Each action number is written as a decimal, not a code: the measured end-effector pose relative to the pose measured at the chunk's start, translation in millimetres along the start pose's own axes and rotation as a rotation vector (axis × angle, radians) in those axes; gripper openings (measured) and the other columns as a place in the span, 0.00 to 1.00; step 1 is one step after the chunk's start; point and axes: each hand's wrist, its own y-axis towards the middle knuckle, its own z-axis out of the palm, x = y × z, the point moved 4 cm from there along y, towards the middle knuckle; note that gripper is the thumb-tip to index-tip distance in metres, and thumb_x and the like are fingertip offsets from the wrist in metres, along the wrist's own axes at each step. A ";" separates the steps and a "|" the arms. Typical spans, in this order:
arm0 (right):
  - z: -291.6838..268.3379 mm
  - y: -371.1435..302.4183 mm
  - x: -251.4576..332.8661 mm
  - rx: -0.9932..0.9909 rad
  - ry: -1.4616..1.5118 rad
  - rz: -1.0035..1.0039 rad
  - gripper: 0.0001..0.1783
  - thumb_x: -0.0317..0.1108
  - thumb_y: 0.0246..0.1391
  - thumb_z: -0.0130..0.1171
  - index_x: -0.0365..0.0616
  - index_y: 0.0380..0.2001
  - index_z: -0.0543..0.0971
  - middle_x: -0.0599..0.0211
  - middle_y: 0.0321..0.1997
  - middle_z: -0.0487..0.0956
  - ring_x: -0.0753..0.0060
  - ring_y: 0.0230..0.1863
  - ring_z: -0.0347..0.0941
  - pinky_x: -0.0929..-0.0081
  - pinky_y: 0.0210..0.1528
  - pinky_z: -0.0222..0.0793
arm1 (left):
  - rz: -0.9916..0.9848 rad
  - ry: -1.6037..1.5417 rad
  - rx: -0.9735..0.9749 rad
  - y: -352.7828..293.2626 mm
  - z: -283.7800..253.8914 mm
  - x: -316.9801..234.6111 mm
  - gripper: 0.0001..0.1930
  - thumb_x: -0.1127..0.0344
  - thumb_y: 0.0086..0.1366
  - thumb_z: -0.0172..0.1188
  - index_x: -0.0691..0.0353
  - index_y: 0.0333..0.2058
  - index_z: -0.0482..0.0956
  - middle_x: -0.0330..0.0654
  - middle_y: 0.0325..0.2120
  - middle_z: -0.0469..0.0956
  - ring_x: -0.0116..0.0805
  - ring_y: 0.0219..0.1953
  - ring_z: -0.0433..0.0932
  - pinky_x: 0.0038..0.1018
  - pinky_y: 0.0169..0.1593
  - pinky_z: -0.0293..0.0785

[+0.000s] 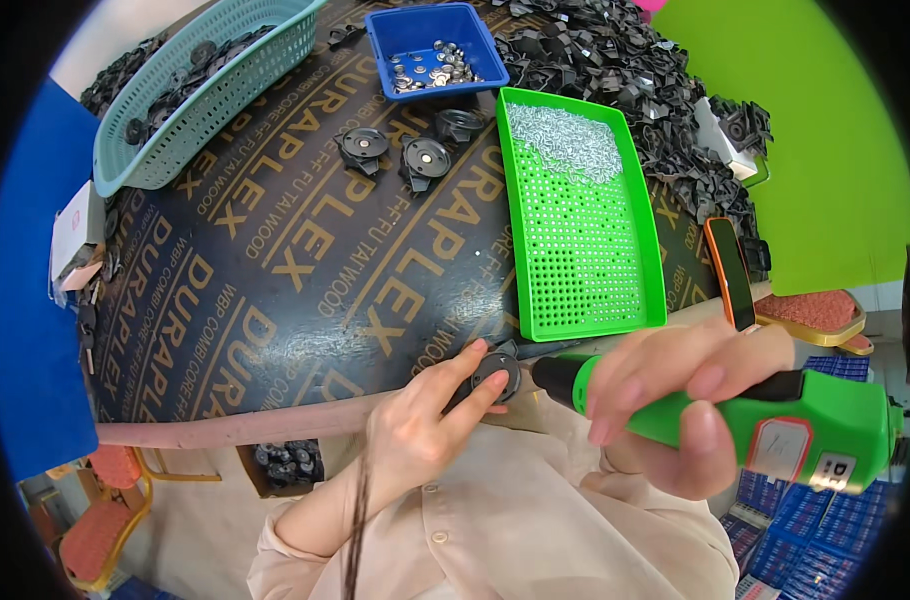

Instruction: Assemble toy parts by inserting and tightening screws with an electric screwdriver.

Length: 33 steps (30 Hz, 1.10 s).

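Note:
My left hand (425, 415) pinches a round black plastic part (499, 374) at the table's near edge, fingers on its face. A green electric screwdriver (843, 432) is gripped in my right hand (680, 395), lying level with its black nose pointing left. The screwdriver's nose is right beside the part; whether its bit touches the part I cannot tell. Just beyond my hands lies a green perforated tray (587, 320) with many small silvery screws (570, 142) heaped at its far end. Several similar black parts (425, 160) rest farther back on the table.
A blue bin (380, 55) with small round metal pieces stands at the back. At the far left is a light teal basket (110, 165) of black parts. Loose black parts (615, 80) pile up at the back right. An orange-cased phone (730, 270) lies near the right edge.

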 end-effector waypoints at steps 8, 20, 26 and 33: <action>1.6 7.5 6.0 0.088 -0.064 0.088 0.10 0.26 0.56 0.49 0.38 0.40 0.63 0.46 0.31 0.76 0.61 0.17 0.73 0.67 0.19 0.71 | 0.043 0.069 -0.010 2.9 -1.1 -3.3 0.18 0.68 0.43 0.69 0.60 0.37 0.82 0.49 0.42 0.78 0.32 0.32 0.80 0.21 0.29 0.77; -69.8 18.5 -15.2 -0.529 -0.376 -0.162 0.11 0.27 0.51 0.47 0.32 0.37 0.67 0.51 0.16 0.75 0.61 0.22 0.74 0.67 0.40 0.69 | -0.058 -0.022 0.006 0.1 -0.7 -2.0 0.22 0.77 0.37 0.71 0.60 0.37 0.83 0.54 0.39 0.78 0.40 0.33 0.80 0.27 0.33 0.79; -66.8 21.2 -18.0 -0.509 -0.371 -0.149 0.08 0.26 0.52 0.48 0.33 0.35 0.67 0.58 0.10 0.73 0.62 0.24 0.74 0.66 0.41 0.68 | -0.048 -0.009 0.001 0.8 0.4 -2.4 0.22 0.78 0.37 0.70 0.60 0.37 0.83 0.54 0.39 0.78 0.41 0.33 0.80 0.27 0.33 0.79; -67.1 18.4 -20.9 -0.461 -0.292 -0.062 0.08 0.27 0.53 0.48 0.33 0.35 0.67 0.56 0.12 0.73 0.62 0.22 0.74 0.67 0.40 0.69 | -0.047 -0.041 0.002 0.5 -0.6 -0.8 0.22 0.78 0.37 0.71 0.60 0.37 0.83 0.54 0.39 0.78 0.41 0.33 0.80 0.27 0.33 0.80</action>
